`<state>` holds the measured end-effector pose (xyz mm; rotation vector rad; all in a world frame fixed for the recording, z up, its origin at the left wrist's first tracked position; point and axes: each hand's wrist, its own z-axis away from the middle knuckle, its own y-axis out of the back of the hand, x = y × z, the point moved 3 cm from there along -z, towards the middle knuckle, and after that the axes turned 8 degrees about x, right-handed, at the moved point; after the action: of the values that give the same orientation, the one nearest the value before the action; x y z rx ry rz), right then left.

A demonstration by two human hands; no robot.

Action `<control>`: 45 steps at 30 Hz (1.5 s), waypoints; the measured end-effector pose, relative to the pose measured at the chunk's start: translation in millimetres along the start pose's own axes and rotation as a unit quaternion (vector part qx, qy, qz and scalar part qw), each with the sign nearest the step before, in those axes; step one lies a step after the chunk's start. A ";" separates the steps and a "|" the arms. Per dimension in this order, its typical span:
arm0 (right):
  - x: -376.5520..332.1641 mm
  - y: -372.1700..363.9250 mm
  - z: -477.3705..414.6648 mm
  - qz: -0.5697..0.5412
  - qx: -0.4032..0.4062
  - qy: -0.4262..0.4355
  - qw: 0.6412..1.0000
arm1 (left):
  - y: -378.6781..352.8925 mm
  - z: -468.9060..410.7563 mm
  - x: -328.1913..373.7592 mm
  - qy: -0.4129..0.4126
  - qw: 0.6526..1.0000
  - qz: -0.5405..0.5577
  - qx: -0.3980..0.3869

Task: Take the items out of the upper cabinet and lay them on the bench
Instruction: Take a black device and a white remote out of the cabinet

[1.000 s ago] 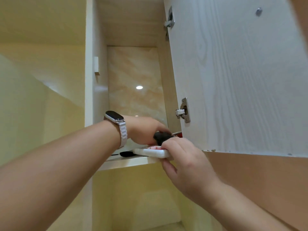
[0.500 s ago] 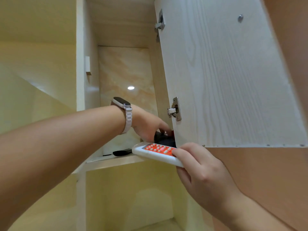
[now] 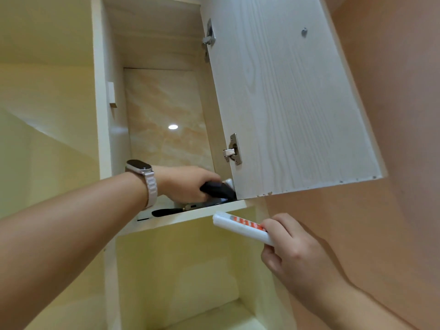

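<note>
White remote pinched in my right hand | left hand grips black thing (still on shelf) | next: lift out, lower both.

Wood-grain cabinet door, metal hinges

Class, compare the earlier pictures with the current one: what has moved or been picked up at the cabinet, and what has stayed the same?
The right hand has drawn the white remote off the shelf and lowered it below the shelf edge, clear of the cabinet. The left hand stays inside, still gripping the black object. The black-handled tool remains on the shelf, and the door is still open.
</note>
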<state>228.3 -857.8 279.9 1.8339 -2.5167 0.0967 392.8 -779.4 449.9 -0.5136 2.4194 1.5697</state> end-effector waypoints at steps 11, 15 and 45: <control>5.2 7.2 36.9 -0.051 -0.038 -0.161 0.985 | 6.0 55.2 15.4 -0.050 0.951 -0.054 0.301; 3.5 7.3 48.5 -0.105 -0.076 -0.232 0.964 | 8.1 89.3 44.1 -0.056 0.926 -0.062 0.369; -128.2 51.7 146.0 -0.111 -0.034 -0.513 0.851 | -173.9 218.7 90.7 0.140 0.756 0.568 0.292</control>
<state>220.7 -729.8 125.0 2.5684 -2.6664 -1.2887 376.5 -660.2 181.8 1.1299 3.4628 0.7719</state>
